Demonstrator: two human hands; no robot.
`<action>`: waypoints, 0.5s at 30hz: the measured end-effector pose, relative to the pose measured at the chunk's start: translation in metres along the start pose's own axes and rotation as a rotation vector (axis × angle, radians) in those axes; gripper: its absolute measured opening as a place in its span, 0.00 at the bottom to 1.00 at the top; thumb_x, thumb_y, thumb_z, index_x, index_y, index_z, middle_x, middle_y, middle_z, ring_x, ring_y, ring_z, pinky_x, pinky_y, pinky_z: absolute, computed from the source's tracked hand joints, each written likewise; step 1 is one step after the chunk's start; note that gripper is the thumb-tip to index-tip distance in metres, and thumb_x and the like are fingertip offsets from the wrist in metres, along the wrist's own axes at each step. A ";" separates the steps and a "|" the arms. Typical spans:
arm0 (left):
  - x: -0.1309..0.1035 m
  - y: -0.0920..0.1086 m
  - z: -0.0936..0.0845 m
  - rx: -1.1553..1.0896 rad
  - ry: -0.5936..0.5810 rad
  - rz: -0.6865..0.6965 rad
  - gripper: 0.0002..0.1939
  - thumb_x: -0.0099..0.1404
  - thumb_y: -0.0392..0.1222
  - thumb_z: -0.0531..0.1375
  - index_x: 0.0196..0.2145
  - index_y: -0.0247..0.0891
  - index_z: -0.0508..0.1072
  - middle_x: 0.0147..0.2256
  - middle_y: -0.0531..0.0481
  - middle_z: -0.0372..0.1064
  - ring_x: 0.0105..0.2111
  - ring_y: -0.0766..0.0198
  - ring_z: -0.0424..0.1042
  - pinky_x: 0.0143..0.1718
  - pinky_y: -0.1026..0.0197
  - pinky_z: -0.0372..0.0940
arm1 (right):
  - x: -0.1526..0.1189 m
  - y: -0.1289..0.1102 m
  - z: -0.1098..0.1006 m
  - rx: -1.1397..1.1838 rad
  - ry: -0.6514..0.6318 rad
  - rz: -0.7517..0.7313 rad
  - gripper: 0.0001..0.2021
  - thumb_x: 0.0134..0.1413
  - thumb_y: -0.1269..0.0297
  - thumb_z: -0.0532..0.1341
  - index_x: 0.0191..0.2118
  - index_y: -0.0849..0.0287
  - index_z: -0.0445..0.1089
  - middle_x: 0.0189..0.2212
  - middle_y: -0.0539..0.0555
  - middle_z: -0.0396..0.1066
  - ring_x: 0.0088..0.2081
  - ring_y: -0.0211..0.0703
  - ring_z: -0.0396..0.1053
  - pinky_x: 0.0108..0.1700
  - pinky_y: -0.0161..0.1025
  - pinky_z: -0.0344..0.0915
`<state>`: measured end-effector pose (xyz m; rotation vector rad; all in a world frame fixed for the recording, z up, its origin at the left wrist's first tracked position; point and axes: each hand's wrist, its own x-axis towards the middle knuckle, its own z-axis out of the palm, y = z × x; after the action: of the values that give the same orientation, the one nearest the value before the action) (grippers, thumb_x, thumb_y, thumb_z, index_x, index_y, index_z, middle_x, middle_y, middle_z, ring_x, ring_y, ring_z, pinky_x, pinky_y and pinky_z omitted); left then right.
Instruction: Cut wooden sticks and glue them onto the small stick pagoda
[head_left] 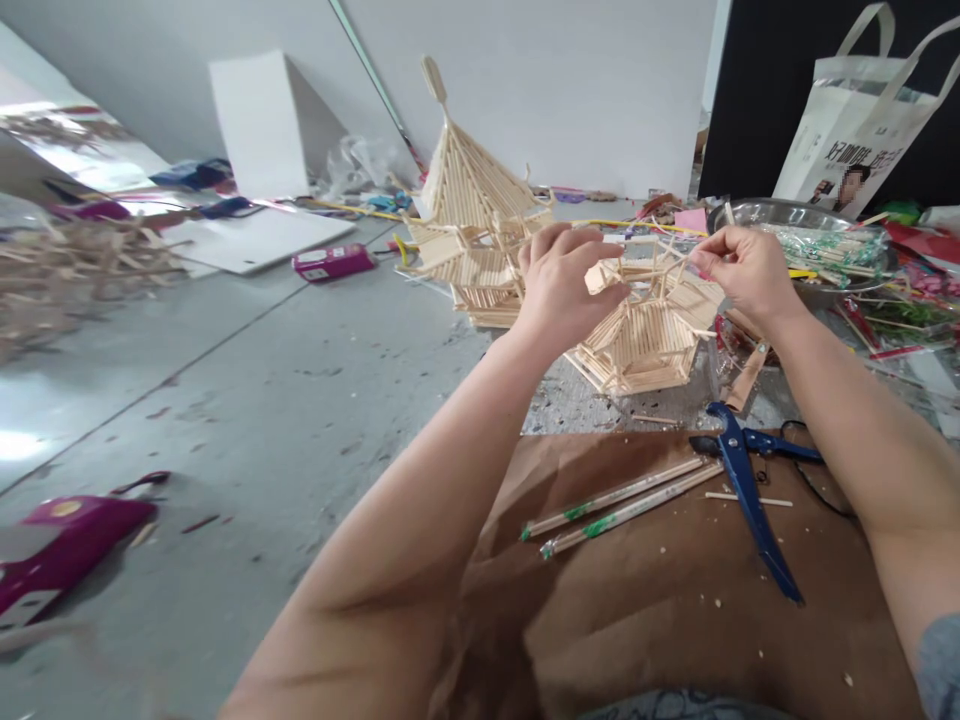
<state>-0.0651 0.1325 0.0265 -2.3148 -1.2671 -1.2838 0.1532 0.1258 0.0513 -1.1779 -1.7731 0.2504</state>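
My left hand (566, 280) is at the left side of a small wooden-stick model (641, 345), its fingers curved and the thumb apart from them. I see nothing held in it; whether the fingertips touch the model is unclear. At the model's upper right, my right hand (750, 268) is pinched on a thin wooden stick (681, 262) that slants over the top. Close behind my left hand rises a taller wooden-stick model (480, 190) with a pointed roof, partly hidden by the hand.
Blue cutters (750, 500) and wrapped chopsticks (622, 507) lie on brown paper (600, 640). A metal bowl (787, 212) of wrapped sticks is at right, below a white bag (847, 130). Purple boxes (334, 262) and a white board (255, 238) lie at left.
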 end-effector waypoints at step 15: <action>-0.045 0.081 -0.045 -0.246 0.088 0.017 0.11 0.61 0.37 0.54 0.42 0.41 0.67 0.31 0.50 0.71 0.32 0.64 0.68 0.36 0.58 0.65 | -0.079 -0.054 -0.037 0.131 0.118 0.102 0.08 0.51 0.57 0.58 0.27 0.54 0.65 0.21 0.49 0.65 0.24 0.39 0.64 0.28 0.40 0.62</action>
<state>-0.0411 0.0326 0.0357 -2.3918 -1.1140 -1.5967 0.1561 0.0239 0.0564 -1.1665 -1.5728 0.3455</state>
